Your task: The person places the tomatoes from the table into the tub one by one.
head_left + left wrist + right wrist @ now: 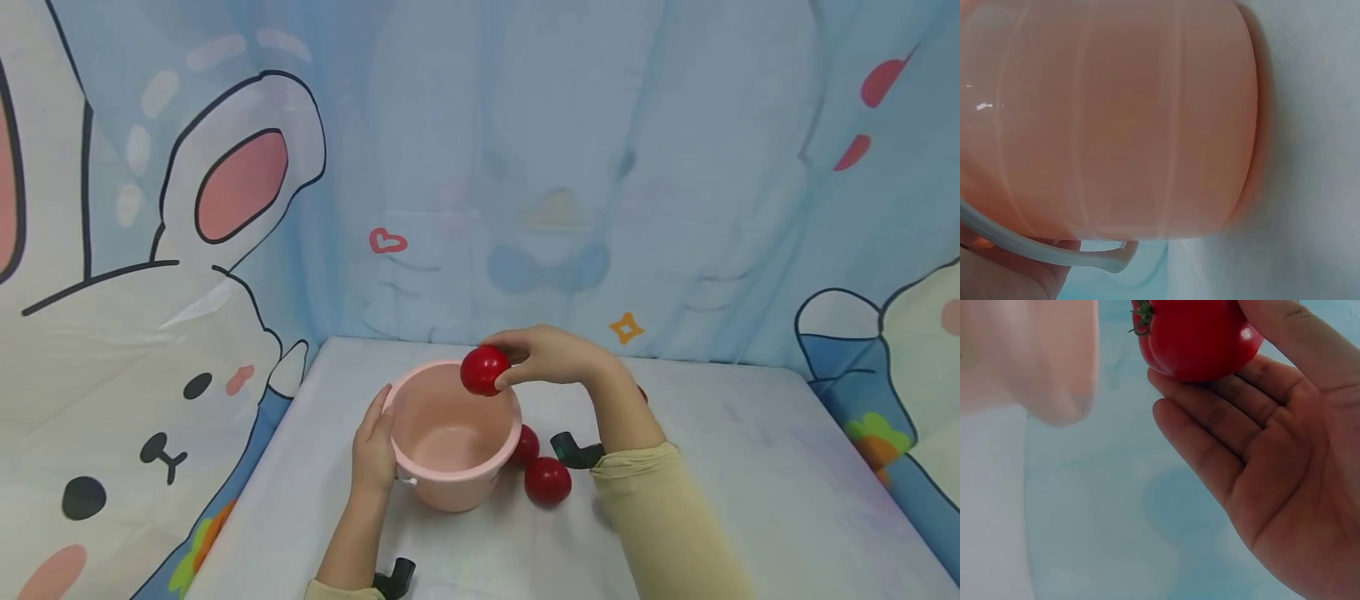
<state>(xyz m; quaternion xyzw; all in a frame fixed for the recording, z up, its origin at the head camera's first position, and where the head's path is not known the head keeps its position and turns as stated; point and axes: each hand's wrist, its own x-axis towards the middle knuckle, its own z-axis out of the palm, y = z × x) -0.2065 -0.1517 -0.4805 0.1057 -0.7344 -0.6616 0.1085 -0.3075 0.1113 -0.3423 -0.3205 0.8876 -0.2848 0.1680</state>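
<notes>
A pink bucket (450, 483) with a pale handle (1054, 253) stands upright on the white table, nothing showing inside it. My left hand (372, 446) holds its left side at the rim; the handle partly covers that hand in the left wrist view. Over the bucket's far right rim, my right hand (551, 354) grips a shiny red tomato (483, 371) between thumb and fingers. In the right wrist view the tomato (1194, 337) shows a green stem, and the blurred bucket (1035, 350) is to its left.
Two more tomatoes lie right of the bucket, one tomato (548, 482) in front and another tomato (527, 446) partly behind the bucket. A bit of red (642, 393) peeks out behind the right forearm. A printed curtain (465, 167) hangs behind the table (750, 483).
</notes>
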